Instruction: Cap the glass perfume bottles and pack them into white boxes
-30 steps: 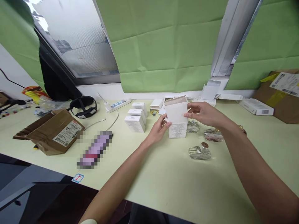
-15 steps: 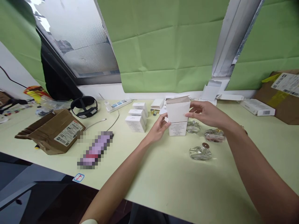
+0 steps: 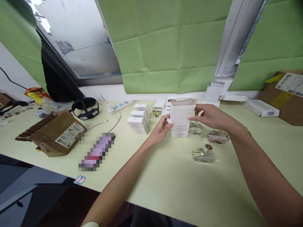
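White card box [image 3: 181,118] is held upright between both hands, well out in front of the body, its long axis vertical and its open top turned up. It is pinched low on its left edge by the left hand [image 3: 161,129], and gripped high on its right edge by the right hand [image 3: 210,116], fingers closed on the card; neither hand is nearer. Whether its base touches the table [image 3: 165,189] cannot be told. Glass bottles [image 3: 203,154] are laid just right of it, near the right wrist, and small boxes [image 3: 137,124] are stood to its left
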